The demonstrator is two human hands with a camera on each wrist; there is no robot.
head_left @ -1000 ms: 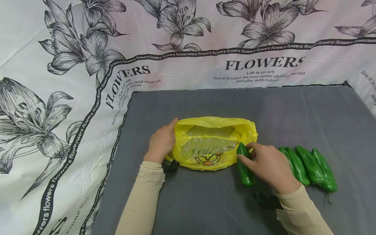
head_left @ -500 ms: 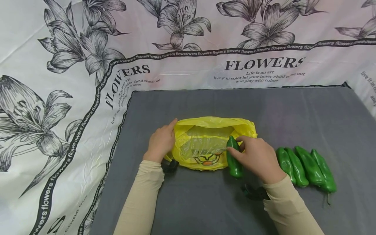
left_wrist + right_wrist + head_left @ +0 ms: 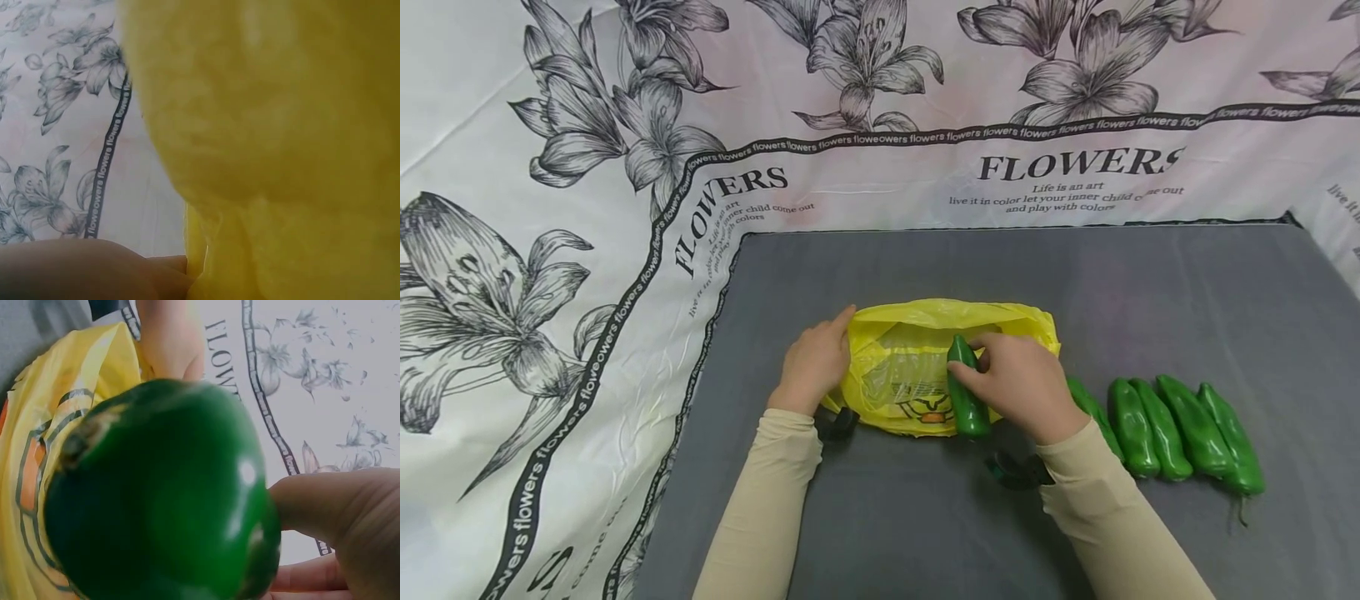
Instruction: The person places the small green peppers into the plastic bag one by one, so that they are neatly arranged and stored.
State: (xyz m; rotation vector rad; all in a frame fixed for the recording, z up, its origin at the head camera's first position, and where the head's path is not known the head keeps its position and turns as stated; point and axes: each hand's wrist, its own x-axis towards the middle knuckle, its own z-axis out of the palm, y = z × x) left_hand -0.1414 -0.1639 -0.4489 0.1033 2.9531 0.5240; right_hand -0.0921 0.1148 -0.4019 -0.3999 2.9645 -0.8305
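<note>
A yellow plastic bag (image 3: 955,312) stands with its mouth open in the middle of the grey surface. My left hand (image 3: 814,367) grips the left side of its rim; the left wrist view shows the thumb and fingers against the yellow plastic (image 3: 269,125). Between the thumb and fingers of my right hand (image 3: 1026,385) is a green pepper (image 3: 967,400), over the front right part of the bag's opening. Up close in the right wrist view, the pepper (image 3: 169,494) fills the middle and hides part of the bag. The right fingertips are partly hidden behind the pepper.
Several more green peppers (image 3: 1198,429) lie side by side on the grey mat (image 3: 925,517), right of the bag. One of them (image 3: 1101,421) is partly covered by the right hand and sleeve. A white flower-printed cloth (image 3: 880,187) borders the mat at the back and left.
My right hand has carried the pepper leftward and slightly away from me, from the bag's right edge to over its front right. The left hand and bag have hardly moved.
</note>
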